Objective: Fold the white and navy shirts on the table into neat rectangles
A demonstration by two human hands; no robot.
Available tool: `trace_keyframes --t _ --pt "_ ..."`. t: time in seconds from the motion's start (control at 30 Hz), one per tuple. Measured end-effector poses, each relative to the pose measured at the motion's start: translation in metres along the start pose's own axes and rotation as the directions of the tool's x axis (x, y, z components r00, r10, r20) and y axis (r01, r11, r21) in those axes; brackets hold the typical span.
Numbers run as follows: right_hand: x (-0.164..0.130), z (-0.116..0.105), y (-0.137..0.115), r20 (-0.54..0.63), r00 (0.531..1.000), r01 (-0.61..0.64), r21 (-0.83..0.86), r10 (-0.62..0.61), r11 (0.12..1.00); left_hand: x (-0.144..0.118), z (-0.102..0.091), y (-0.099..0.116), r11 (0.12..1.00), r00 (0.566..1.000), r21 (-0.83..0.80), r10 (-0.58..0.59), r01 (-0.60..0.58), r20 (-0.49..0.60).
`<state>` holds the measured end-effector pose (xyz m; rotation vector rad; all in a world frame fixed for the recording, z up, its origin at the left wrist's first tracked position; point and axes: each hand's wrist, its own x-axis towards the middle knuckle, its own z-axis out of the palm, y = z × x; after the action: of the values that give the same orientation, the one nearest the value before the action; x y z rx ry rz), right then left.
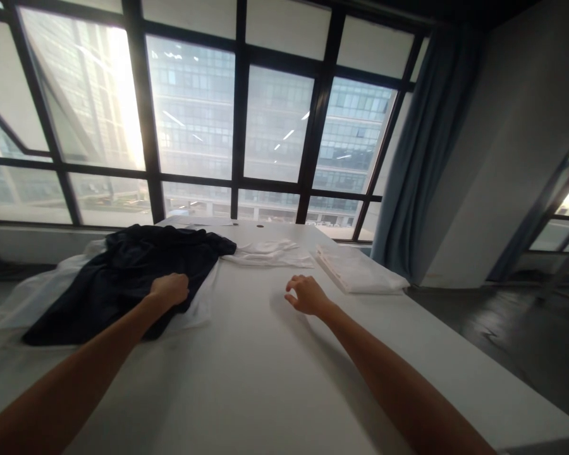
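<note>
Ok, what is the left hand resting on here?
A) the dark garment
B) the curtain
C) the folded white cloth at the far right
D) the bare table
A: the left hand lies closed on the near edge of the dark garment, while the right hand hovers over the white table.

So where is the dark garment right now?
In the head view the dark garment lies crumpled on the left of the white table, on top of white cloth, with the left hand closed on its near edge.

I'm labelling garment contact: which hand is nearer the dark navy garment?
Left. The left hand rests closed on the near edge of the dark navy garment. The right hand hovers over the bare white table, well apart from it.
</note>
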<state>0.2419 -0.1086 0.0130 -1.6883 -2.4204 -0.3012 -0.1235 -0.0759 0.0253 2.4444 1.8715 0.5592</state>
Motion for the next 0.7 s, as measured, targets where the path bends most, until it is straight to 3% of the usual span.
trace_keyframes --t 0.17,0.27,0.4,0.5,0.57,0.6,0.63,0.7 --pt "-0.005 0.005 0.004 -0.024 0.997 -0.066 0.064 0.068 0.996 0.011 -0.016 0.023 0.996 0.997 -0.080 0.032 -0.038 -0.069" --pt "-0.006 0.016 0.008 -0.020 0.995 -0.097 0.146 0.101 0.984 0.003 -0.011 0.056 0.949 0.991 -0.297 0.068 -0.101 -0.119" --pt "-0.004 0.030 0.001 -0.053 0.996 -0.049 0.307 0.069 0.950 -0.032 0.010 0.112 0.729 0.966 -0.641 0.247 -0.240 -0.081" --pt "-0.004 0.036 -0.012 -0.077 0.997 0.027 0.422 0.006 0.906 -0.053 0.016 0.137 0.566 0.881 -0.796 0.463 -0.212 0.095" --pt "-0.003 0.037 -0.021 -0.068 0.996 0.075 0.446 -0.049 0.892 -0.054 0.012 0.133 0.530 0.812 -0.832 0.551 -0.161 0.194" --pt "-0.001 0.038 -0.025 -0.059 0.995 0.097 0.440 -0.079 0.893 -0.050 0.008 0.123 0.556 0.811 -0.816 0.545 -0.159 0.213" --pt "0.002 0.038 -0.029 -0.051 0.993 0.120 0.425 -0.109 0.897 -0.043 0.003 0.109 0.613 0.839 -0.770 0.503 -0.175 0.210" --pt "0.012 0.039 -0.039 -0.047 0.986 0.164 0.391 -0.159 0.906 -0.028 -0.004 0.070 0.822 0.932 -0.530 0.332 -0.210 0.146"
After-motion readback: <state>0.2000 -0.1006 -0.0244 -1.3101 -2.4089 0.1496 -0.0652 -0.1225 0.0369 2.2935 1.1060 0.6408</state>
